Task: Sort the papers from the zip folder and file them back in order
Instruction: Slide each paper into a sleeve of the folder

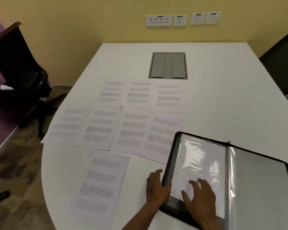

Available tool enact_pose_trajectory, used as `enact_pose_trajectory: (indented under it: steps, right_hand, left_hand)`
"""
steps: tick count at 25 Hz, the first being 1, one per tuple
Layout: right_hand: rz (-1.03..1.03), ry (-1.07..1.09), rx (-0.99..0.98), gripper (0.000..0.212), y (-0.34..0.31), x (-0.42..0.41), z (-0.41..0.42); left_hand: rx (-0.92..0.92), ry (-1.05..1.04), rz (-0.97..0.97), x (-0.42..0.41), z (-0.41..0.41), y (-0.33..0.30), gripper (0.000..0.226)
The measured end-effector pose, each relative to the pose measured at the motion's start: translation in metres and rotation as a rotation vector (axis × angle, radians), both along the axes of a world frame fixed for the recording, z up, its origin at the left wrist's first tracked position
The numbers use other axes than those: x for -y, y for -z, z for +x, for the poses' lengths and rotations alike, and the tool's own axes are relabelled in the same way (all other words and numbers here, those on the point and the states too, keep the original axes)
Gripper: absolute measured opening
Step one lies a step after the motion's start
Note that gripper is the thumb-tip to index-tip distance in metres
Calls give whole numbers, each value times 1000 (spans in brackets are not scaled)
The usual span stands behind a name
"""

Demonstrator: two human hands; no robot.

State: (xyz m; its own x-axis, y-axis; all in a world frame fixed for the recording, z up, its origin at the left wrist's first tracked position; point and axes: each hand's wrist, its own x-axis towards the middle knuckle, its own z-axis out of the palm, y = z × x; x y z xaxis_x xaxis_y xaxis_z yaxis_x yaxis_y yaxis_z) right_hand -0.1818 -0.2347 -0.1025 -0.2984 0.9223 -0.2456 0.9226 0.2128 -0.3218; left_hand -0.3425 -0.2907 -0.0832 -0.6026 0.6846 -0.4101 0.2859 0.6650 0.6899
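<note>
A black zip folder point(259, 171) lies open at the near right of the white table point(223, 97), showing clear plastic sleeves with a white sheet point(199, 156) in the left one. My left hand point(156, 186) grips the folder's left edge. Flat on the sleeve rests my right hand point(199, 195), fingers spread. Several printed papers point(131, 118) lie in two rows on the table beyond the folder. One more printed page point(101, 183) lies alone near the front, left of my hands.
A grey cable hatch point(168, 65) is set into the table behind the papers. A black office chair point(18, 72) stands at the left, another dark chair point(284, 63) at the right. Wall sockets point(183, 19) are on the yellow wall.
</note>
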Motion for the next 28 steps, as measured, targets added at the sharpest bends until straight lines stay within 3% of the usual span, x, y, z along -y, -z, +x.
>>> enact_pose_trajectory:
  steps: [5, 11, 20, 28]
  right_hand:
    - [160, -213, -174, 74, -38, -43, -116]
    - [194, -431, -102, 91, -67, -103, -267]
    - [201, -482, -2, 91, -44, -153, -431]
    - [114, -655, 112, 73, 7, -183, -536]
  left_hand:
    - [-261, 100, 130, -12, -100, -24, 66]
    - [-528, 149, 141, -34, -267, -55, 68]
    - [-587, 209, 47, -69, -455, -29, 71]
    - [-484, 71, -56, -135, -574, 16, 63]
